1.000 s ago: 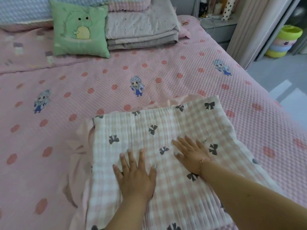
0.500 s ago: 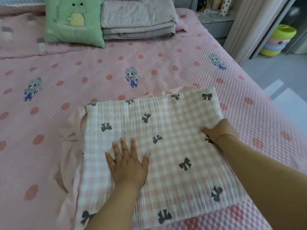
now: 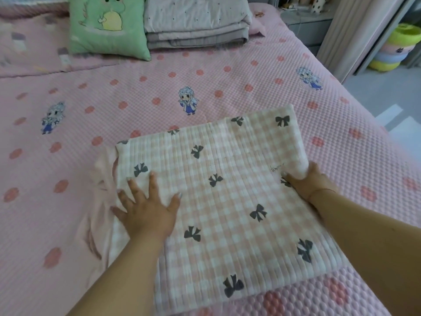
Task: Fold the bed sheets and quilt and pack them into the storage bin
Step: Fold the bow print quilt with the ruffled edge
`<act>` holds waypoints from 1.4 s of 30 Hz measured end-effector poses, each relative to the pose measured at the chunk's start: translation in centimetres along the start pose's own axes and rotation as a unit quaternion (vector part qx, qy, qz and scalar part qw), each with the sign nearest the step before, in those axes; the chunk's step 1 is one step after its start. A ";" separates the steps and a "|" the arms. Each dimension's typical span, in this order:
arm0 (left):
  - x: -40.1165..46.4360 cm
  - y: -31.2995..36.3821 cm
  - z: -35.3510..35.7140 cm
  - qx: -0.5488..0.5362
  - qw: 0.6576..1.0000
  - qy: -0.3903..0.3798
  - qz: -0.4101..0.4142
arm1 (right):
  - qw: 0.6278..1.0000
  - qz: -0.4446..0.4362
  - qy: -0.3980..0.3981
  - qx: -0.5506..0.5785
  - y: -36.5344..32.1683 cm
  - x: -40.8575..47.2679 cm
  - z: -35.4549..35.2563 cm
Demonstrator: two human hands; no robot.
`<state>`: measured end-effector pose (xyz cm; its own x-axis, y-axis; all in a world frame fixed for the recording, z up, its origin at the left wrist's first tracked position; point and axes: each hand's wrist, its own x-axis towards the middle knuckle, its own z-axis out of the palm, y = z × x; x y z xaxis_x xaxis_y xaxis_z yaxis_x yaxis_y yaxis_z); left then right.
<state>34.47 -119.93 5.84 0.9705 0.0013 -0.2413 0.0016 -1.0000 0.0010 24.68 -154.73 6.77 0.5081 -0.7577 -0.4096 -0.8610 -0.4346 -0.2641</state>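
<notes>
Two hands: both on the folded pink gingham quilt (image 3: 227, 197).
Head view, quilt: lies flat on the pink dotted bedspread (image 3: 205, 71).
Left hand (image 3: 148, 210): fingers spread, palm pressed flat near the quilt's left edge.
Right hand (image 3: 312, 181): fingers curled over the quilt's right edge, gripping it.
Behind: green dinosaur cushion (image 3: 107, 26), folded grey blanket (image 3: 196, 21).

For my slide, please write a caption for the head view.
Left hand flat on folded checked quilt, right hand at its edge.
</notes>
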 end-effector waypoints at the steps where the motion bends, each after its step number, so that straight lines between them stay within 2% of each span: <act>1: 0.2 0.1 0.1 -0.007 1.000 -0.004 -0.008 | 1.000 0.009 -0.006 0.011 0.2 0.3 0.2; 5: 1.1 -0.1 -0.3 -0.040 0.998 -0.014 -0.042 | 0.999 0.028 -0.006 0.024 0.2 0.3 0.4; 7: 1.6 -0.6 -0.5 -0.097 0.992 -0.023 -0.076 | 0.999 0.038 -0.009 0.034 0.4 0.3 0.5; 9: 2.0 -1.3 -0.5 -0.185 0.975 -0.040 -0.117 | 0.998 0.040 -0.013 0.045 0.5 0.2 0.5; 13: 2.0 -2.0 -0.6 -0.291 0.939 -0.078 -0.167 | 0.997 0.036 -0.028 0.062 0.4 0.2 0.5; 17: 1.3 -1.6 -2.0 -0.416 0.882 -0.127 -0.182 | 0.997 0.024 -0.029 0.061 0.4 -0.5 1.1; 21: -0.9 -0.7 -1.6 -0.536 0.815 -0.181 -0.128 | 0.993 -0.010 -0.082 0.082 1.2 -1.2 3.3; 24: -3.8 0.2 -0.9 -0.597 0.755 -0.237 -0.128 | 0.983 -0.043 -0.117 0.134 1.8 -2.9 4.7; 27: -7.2 0.2 -0.7 -0.628 0.727 -0.244 -0.129 | 0.976 0.002 -0.127 0.179 3.8 -5.3 4.7; 30: -10.4 -0.5 -1.5 -0.640 0.718 -0.233 -0.144 | 0.976 0.009 -0.103 0.192 6.7 -9.1 3.0; 34: -14.7 -0.7 -5.0 -0.650 0.714 -0.218 -0.139 | 0.959 0.039 -0.074 0.272 10.3 -14.0 -1.2; 42: -23.1 1.1 -14.5 -0.642 0.742 -0.180 -0.067 | 0.916 0.061 0.015 0.396 16.7 -21.8 -10.9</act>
<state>15.55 -121.03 25.47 0.8132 -0.1309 -0.5670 0.5462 -0.1645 0.8213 -1.02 -150.76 20.76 0.3981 -0.7953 -0.4573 -0.6187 0.1352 -0.7739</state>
